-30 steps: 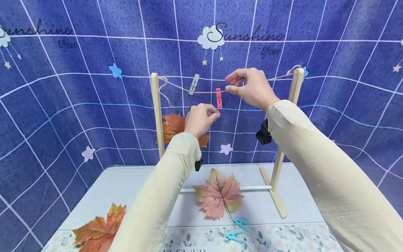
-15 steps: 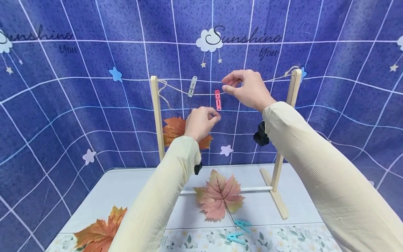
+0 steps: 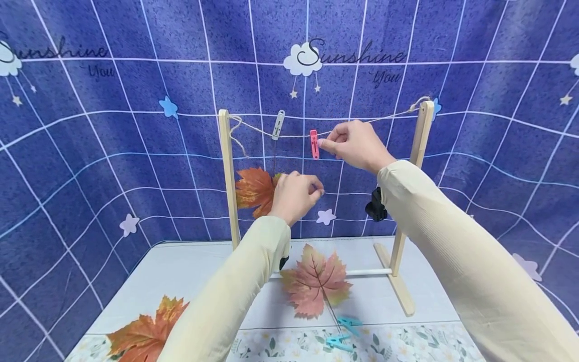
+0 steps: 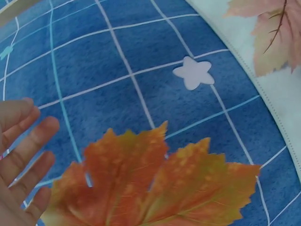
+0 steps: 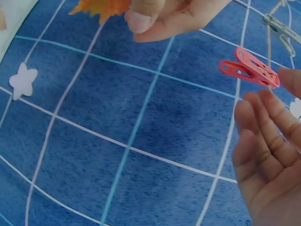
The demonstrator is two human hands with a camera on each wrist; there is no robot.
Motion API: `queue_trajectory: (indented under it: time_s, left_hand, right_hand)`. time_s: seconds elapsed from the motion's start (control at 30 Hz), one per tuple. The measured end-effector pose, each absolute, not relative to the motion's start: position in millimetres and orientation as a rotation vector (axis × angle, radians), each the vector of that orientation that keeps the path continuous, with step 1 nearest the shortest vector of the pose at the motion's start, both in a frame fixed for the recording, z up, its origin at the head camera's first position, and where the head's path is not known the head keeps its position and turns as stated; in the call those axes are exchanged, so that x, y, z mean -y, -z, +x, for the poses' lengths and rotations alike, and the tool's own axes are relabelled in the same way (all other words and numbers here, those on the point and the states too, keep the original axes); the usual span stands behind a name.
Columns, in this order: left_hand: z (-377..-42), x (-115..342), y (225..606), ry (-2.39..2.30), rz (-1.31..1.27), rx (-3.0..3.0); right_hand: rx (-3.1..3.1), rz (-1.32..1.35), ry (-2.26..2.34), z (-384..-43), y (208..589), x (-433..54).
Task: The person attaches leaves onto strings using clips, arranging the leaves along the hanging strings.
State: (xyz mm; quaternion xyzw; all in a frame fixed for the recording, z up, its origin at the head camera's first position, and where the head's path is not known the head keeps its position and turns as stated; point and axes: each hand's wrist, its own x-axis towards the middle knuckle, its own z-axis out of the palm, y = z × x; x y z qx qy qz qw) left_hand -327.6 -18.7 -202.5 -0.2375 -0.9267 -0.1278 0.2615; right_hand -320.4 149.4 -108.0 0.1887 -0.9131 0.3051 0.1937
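Since the earlier frame, both hands are sitting lower, and the right thumb is now reaching the edge of the pink clip. At lower left, an orange leaf (image 3: pixel 145 333) is lying on the tabletop (image 3: pixel 181 274). Left of centre, a grey clip (image 3: pixel 278 125) is gripping the string (image 3: pixel 294 136), a hanging leaf (image 3: pixel 254 190) dangling beneath it. Near centre, the left hand (image 3: pixel 296 197) is hovering in front of that leaf, its fingers relaxing around nothing. Upward and rightward, the pink clip (image 3: pixel 314 145) is hanging from the string, handles pointing down. The right hand (image 3: pixel 357 144) is bending its fingers loosely beside it, not closing round it; firm contact is remaining unclear. Good technique is probably requiring a light touch at the nose, with the string staying steady so that the neighbouring leaf is not swinging
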Motion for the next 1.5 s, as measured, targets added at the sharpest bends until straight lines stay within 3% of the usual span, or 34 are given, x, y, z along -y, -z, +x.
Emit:
queue_trajectory:
  time_s: [0.63,1.07,1.5]
  left_hand:
    - [-327.9,10.8,284.9,0.320,-0.978,2.602]
    - [-294.4,-12.3,376.1,-0.246,-1.316,2.570]
    - [-278.9,-18.2,394.6,-0.342,-1.470,2.324]
  right_hand:
    - [2.542,0.537,-1.287,-331.7,137.7,-140.7]
    - [2.559,0.554,-1.383,-335.5,147.3,-136.1]
    - [2.446,0.480,-1.466,-335.9,152.1,-132.6]
